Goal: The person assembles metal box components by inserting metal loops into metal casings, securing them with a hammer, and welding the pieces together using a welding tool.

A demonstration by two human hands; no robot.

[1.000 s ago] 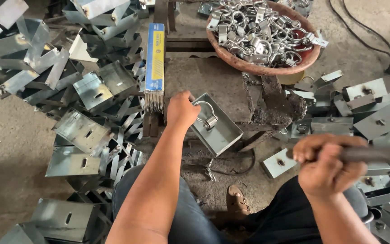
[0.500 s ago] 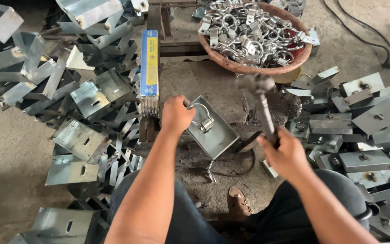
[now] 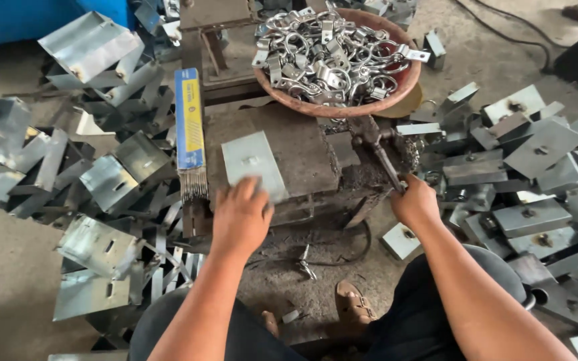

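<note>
**Left hand on the plate, right hand on the hammer**

Your left hand (image 3: pixel 241 217) lies with open fingers on the near edge of a flat metal plate (image 3: pixel 254 164) — it presses the plate, it does not clench around it. The plate rests flat on the dark work block (image 3: pixel 302 150) in front of you, a little left of its middle.

Your right hand (image 3: pixel 415 202) is closed around the handle of a hammer (image 3: pixel 377 148). The hammer head lies on the right part of the block, just beside the plate's side but apart from it.

Behind the block stands a round brown bowl (image 3: pixel 396 93) full of shiny metal clamps (image 3: pixel 322 57). Left of the block lies a long blue and yellow box (image 3: pixel 188 120) with thin rods (image 3: pixel 194 184) coming out of its near end. Bent metal brackets (image 3: pixel 102 180) are piled on the floor at the left — and a second pile of brackets with studs (image 3: pixel 536 160) is at the right, near your right arm.
</note>
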